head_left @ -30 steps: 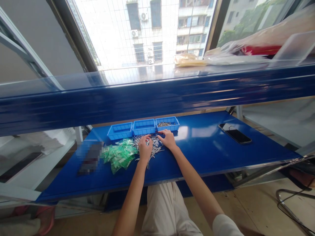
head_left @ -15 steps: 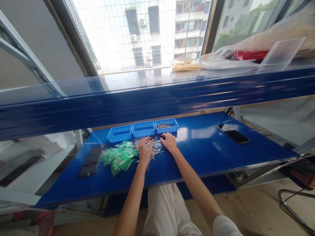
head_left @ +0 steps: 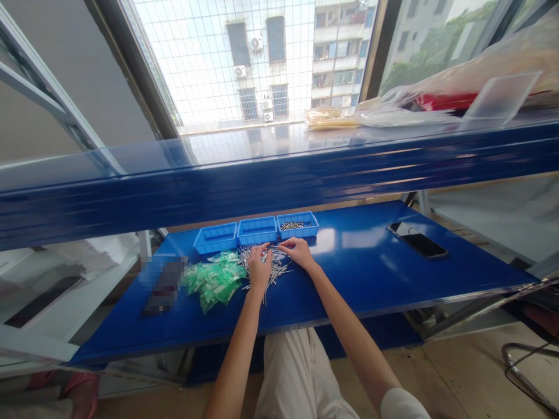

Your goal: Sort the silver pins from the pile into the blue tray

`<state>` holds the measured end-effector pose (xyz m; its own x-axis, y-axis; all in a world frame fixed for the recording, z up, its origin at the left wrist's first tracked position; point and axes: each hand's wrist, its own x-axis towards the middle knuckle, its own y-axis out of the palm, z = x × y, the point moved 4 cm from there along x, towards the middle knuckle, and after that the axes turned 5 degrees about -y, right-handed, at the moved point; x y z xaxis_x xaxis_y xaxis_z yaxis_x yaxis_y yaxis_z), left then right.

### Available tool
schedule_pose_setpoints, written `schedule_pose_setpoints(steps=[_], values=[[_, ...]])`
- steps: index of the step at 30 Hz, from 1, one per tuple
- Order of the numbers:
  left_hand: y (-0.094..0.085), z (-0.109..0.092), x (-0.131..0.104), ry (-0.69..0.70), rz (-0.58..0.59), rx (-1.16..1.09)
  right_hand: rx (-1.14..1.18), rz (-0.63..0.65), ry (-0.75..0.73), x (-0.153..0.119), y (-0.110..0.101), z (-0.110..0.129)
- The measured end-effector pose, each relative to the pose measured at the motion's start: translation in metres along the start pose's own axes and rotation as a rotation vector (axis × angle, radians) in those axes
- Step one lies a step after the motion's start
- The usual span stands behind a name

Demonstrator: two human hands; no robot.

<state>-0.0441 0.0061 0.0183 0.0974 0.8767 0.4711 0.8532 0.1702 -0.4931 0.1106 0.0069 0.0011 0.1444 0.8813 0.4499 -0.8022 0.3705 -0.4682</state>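
A loose pile of thin silvery metal rods [head_left: 279, 271] lies on the blue table, under and around both hands. My left hand [head_left: 259, 269] is over the pile with its fingers curled in, and slim metal pieces show at its fingertips. Just to the right, my right hand [head_left: 299, 252] reaches in with thumb and fingers pinched together, close to the left fingertips. What the right pinch holds is too small to make out. Behind the hands stands a right blue bin [head_left: 311, 231] with darker thin rods in it, beside a middle blue bin [head_left: 257, 237] and a left blue bin [head_left: 216, 244].
Green-tinted plastic packets [head_left: 216, 282] are heaped left of the pile. A blurred dark item [head_left: 165, 286] lies farther left. A phone [head_left: 421, 241] rests on the table's right part. A blue shelf [head_left: 279, 180] crosses above the back edge, bearing plastic bags [head_left: 410, 110].
My right hand has moved slightly left, its fingers now closed toward my left fingertips. My left hand stays over the pile. The whole view has shifted a little.
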Motion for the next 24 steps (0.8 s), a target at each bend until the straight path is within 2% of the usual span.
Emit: schedule_pose_setpoints(steps=[3, 6, 14, 17, 24], values=[[-0.002, 0.001, 0.001, 0.008, -0.060, 0.004, 0.131, 0.077, -0.089, 0.000, 0.004, 0.012], [-0.002, 0.003, 0.001, 0.009, -0.094, -0.005, 0.211, 0.110, -0.118, -0.002, 0.007, 0.021], [0.001, 0.005, 0.002, 0.018, -0.091, -0.013, 0.380, 0.013, 0.000, 0.001, 0.008, 0.017], [0.001, 0.005, 0.003, 0.018, -0.066, -0.015, 0.448, 0.028, 0.030, 0.001, 0.010, 0.018], [-0.001, 0.004, 0.003, 0.007, -0.086, -0.024, 0.610, 0.101, 0.041, -0.001, 0.012, 0.025]])
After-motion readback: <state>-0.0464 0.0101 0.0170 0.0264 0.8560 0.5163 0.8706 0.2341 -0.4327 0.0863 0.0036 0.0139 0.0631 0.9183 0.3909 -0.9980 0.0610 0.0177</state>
